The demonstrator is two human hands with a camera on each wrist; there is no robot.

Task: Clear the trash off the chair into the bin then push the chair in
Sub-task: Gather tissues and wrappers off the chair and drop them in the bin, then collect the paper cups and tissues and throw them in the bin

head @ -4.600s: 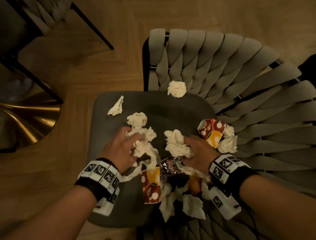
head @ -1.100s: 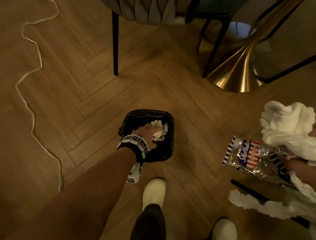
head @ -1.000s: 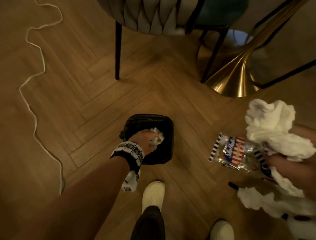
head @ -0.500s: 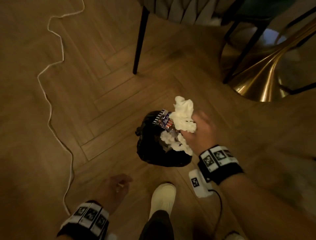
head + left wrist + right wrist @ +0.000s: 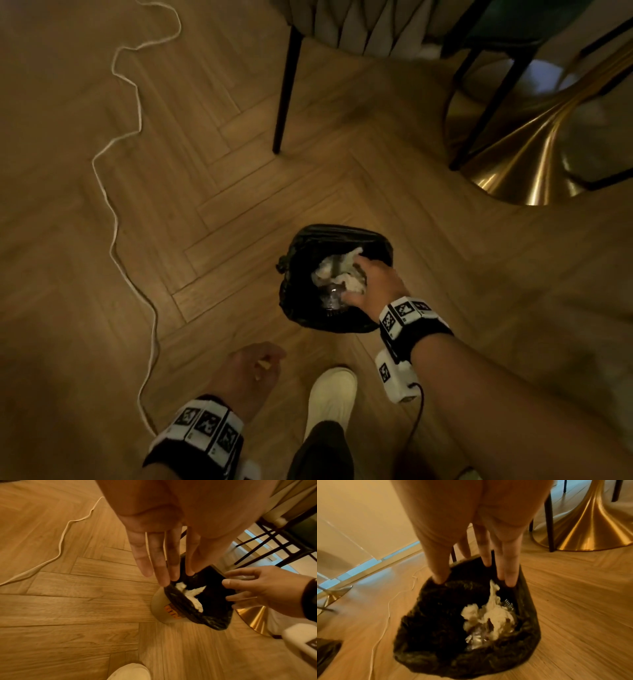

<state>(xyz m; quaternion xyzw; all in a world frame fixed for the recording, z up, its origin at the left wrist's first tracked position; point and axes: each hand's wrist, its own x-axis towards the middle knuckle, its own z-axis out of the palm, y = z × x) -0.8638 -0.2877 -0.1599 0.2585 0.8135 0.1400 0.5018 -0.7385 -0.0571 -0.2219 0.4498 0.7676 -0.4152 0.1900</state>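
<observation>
The small bin [image 5: 337, 233] lined with a black bag stands on the wood floor. Crumpled white tissues [image 5: 342, 270] and a shiny snack wrapper [image 5: 476, 639] lie inside it. My right hand [image 5: 370, 281] hovers over the bin's mouth, fingers [image 5: 508, 568] straight and spread, holding nothing. My left hand [image 5: 255, 368] hangs lower left, away from the bin and empty; in the left wrist view its fingers [image 5: 159, 561] are straight. The grey woven chair [image 5: 359, 31] shows only at the top edge, and its seat is out of sight.
A white cord [image 5: 116, 192] snakes across the floor on the left. The gold table base [image 5: 534, 161] and black chair legs [image 5: 286, 92] stand beyond the bin. My white shoe [image 5: 330, 394] is just in front of the bin.
My left hand dropped its tissues in the bin and drew back. My right hand carried its tissues and wrapper over the bin and let them go inside.
</observation>
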